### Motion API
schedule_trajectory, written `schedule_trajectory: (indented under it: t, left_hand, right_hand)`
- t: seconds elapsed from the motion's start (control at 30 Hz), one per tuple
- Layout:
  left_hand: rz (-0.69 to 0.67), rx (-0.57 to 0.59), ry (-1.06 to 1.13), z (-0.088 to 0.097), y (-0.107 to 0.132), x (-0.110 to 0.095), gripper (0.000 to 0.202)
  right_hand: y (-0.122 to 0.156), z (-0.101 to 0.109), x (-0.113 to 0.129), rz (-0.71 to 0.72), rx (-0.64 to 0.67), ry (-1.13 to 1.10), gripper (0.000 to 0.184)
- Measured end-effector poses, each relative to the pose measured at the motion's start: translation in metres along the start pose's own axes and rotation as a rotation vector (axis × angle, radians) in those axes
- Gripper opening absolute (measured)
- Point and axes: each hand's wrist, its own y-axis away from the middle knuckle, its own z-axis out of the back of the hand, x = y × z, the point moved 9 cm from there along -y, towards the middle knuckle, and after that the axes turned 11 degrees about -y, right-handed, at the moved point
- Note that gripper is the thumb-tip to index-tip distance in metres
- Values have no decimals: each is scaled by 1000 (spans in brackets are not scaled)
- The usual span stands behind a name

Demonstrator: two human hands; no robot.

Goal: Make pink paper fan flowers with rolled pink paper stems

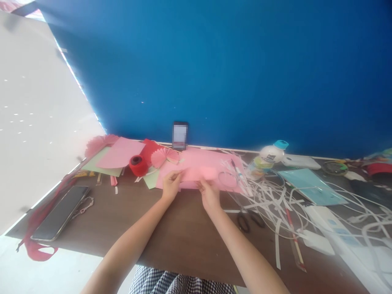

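The person's left hand (172,185) pinches one end of a pink paper strip (196,174); the right hand's (210,196) fingertips close on its near edge, probably steadying it. Beyond the fingertips lies a pink sheet (202,156).

1 L hand (172,184), 1 R hand (210,195). 2 phones (60,214), 2+ pink fans (162,157), 1 btl (271,154), 1 red roll (140,166), 1 pr scissors (251,213).
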Motion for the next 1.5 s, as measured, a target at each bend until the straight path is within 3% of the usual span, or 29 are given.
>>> schedule_trajectory:
  t: [0.77, 0.93, 1.03, 1.13, 1.27, 1.5]
  left_hand:
    - [-16, -49, -3, 12, -9, 3, 26]
    - [74, -88, 47, 18, -12, 13, 30]
    - [161, -25, 259, 9, -9, 17, 37]
    - [242, 126, 548, -15, 1, 13, 40]
    - [273, 288, 555, -41, 14, 7, 36]
    - [319, 225, 573, -36, 9, 18, 24]
  right_hand:
    - [-11, 6, 13, 17, 12, -11, 27]
    - [-12, 4, 16, 10, 54, -10, 26]
    - [-12, 6, 17, 29, 29, -46, 24]
    - [-11, 6, 15, 48, 3, -112, 22]
    - [-6, 0, 7, 50, 28, -156, 19]
    - [2, -11, -5, -19, 64, -154, 18]
